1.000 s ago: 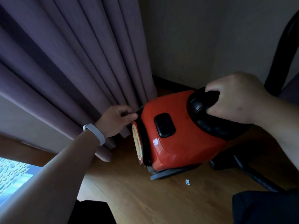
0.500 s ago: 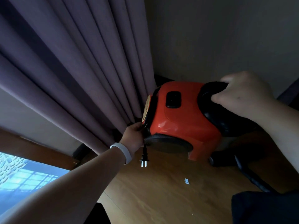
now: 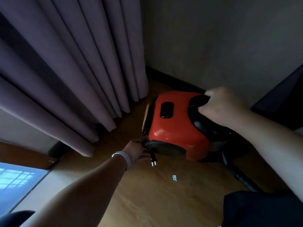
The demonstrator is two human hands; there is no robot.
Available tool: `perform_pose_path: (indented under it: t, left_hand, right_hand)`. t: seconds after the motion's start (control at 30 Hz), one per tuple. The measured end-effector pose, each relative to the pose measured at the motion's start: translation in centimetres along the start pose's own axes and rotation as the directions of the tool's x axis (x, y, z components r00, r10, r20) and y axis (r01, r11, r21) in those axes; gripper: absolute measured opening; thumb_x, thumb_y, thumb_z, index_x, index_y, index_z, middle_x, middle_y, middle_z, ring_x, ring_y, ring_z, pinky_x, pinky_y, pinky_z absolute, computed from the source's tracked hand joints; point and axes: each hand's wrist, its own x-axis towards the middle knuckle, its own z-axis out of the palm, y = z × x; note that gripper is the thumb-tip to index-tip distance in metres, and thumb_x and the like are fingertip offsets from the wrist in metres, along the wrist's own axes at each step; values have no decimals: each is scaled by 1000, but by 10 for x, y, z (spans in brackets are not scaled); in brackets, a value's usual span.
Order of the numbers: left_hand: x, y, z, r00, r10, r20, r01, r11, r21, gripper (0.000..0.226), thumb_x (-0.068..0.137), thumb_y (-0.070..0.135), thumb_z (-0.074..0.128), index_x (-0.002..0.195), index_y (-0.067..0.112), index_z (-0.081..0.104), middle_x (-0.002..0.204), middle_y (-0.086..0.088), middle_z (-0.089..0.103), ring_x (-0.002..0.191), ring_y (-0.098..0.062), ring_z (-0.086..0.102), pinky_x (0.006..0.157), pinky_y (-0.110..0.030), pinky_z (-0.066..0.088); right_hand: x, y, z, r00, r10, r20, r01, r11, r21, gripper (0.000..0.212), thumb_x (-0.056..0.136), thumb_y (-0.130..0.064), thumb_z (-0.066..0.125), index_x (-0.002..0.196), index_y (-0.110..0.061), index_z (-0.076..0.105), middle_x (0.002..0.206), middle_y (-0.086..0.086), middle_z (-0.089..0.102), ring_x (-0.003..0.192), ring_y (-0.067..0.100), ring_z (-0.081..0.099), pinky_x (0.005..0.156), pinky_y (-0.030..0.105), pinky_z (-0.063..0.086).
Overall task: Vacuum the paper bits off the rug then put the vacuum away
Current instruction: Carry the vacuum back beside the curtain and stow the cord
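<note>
The purple curtain (image 3: 65, 71) hangs in heavy folds to the left of the vacuum. The grey wall (image 3: 213, 38) rises close behind it, and the wooden floor (image 3: 147, 202) spreads beneath and in front of it. The red canister vacuum (image 3: 173, 128) is in the corner between curtain and wall, tipped over. I cannot tell whether it rests on the floor or hangs just clear. A black hose (image 3: 237, 176) trails along the floor to the vacuum's right.

The right hand (image 3: 224, 107) is wrapped firmly round the black carry handle (image 3: 201, 123) on top of the vacuum. The left hand (image 3: 136, 151) reaches to the vacuum's lower near edge. Its fingers are hidden there, so I cannot tell whether they grip anything. The power plug (image 3: 153, 158) dangles on a short length of cord from that edge. One white paper bit (image 3: 174, 177) lies on the floor in front of the vacuum.

The shell looks rigid, glossy and probably weighty, so bare palms would likely slip on it. The handle is the sound place to hold. The limp hose will likely drag behind.
</note>
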Motion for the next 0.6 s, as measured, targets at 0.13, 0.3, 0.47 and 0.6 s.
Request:
perform_pose_path:
  t: [0.13, 0.3, 0.47, 0.6]
  left_hand:
    - [18, -26, 12, 993, -108, 57, 111, 993, -46, 20, 95, 1, 45, 101, 10, 62, 71, -3, 71, 60, -14, 67, 77, -36, 54]
    - [40, -53, 13, 969, -197, 148, 183, 978, 103, 25, 95, 4, 42, 96, 13, 66, 73, -1, 74, 70, -12, 69, 82, -31, 51]
    - [47, -74, 20, 940, -263, 218, 242, 963, 117, 28, 95, 3, 40, 101, 15, 65, 88, -3, 73, 85, -16, 68, 80, -30, 51]
    - [56, -89, 27, 931, -276, 238, 263, 961, 84, 31, 95, -1, 38, 94, 16, 64, 76, 3, 73, 77, -13, 68, 86, -35, 52]
  right_hand:
    - [0, 3, 26, 989, -129, 76, 139, 978, -153, 10, 63, -29, 57, 65, -19, 58, 67, -2, 60, 70, 26, 60, 67, 37, 55]
    - [-3, 2, 60, 955, -170, 242, 242, 919, -311, 7, 75, -27, 58, 70, -23, 57, 67, -6, 58, 70, 23, 58, 59, 30, 44]
    - [-4, 4, 86, 925, -238, 297, 339, 869, -359, 19, 79, -28, 62, 66, -21, 49, 62, -7, 51, 61, 18, 50, 50, 26, 31]
    - [-5, -2, 96, 903, -256, 346, 388, 831, -398, 24, 80, -32, 64, 68, -24, 45, 62, -9, 45, 61, 18, 45, 49, 27, 24]
